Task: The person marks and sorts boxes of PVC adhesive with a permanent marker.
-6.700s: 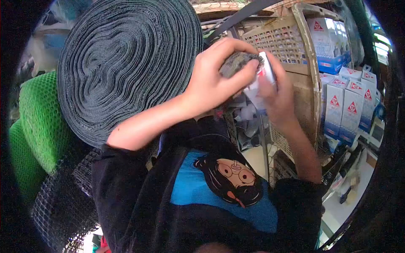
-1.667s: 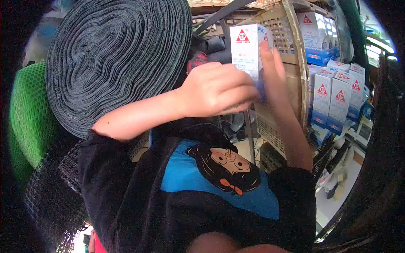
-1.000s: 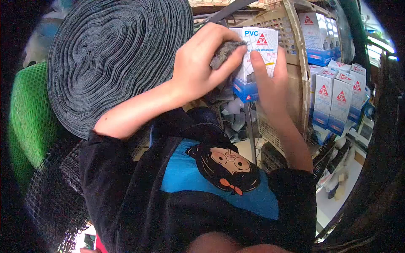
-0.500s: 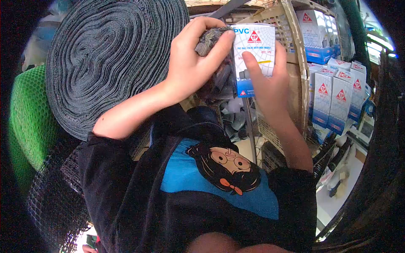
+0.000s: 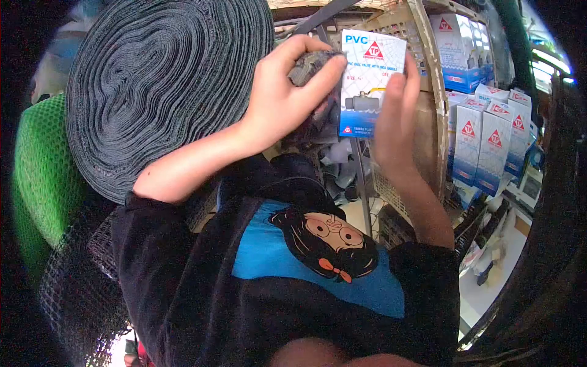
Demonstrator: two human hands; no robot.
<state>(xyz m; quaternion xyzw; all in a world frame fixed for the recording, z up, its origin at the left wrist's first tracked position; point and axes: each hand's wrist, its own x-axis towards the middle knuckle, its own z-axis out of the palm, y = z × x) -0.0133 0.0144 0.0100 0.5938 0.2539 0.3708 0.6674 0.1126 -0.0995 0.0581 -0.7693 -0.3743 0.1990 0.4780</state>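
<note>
My right hand (image 5: 398, 122) grips a white and blue PVC ball valve box (image 5: 367, 82) by its right side, fingers behind the far edge and thumb along the near side. The box is upright with its printed front toward me, showing a valve with a yellow handle. Close by on the left, my left hand (image 5: 284, 92) is closed around a crumpled grey cloth (image 5: 309, 68). Its thumb and fingertips come right to the box's left edge. Part of the cloth hangs down below the left hand, beside the box.
A large roll of dark grey netting (image 5: 165, 85) stands at the left, by green mesh (image 5: 43, 165) and black mesh (image 5: 79, 293). More valve boxes (image 5: 483, 140) stand at the right, with others (image 5: 455, 55) behind. A beige plastic crate (image 5: 422, 37) edges the work area.
The right thumb has moved off the box's front to its right side, uncovering the valve picture. The box has turned and tilted slightly. The left hand has shifted slightly right.
</note>
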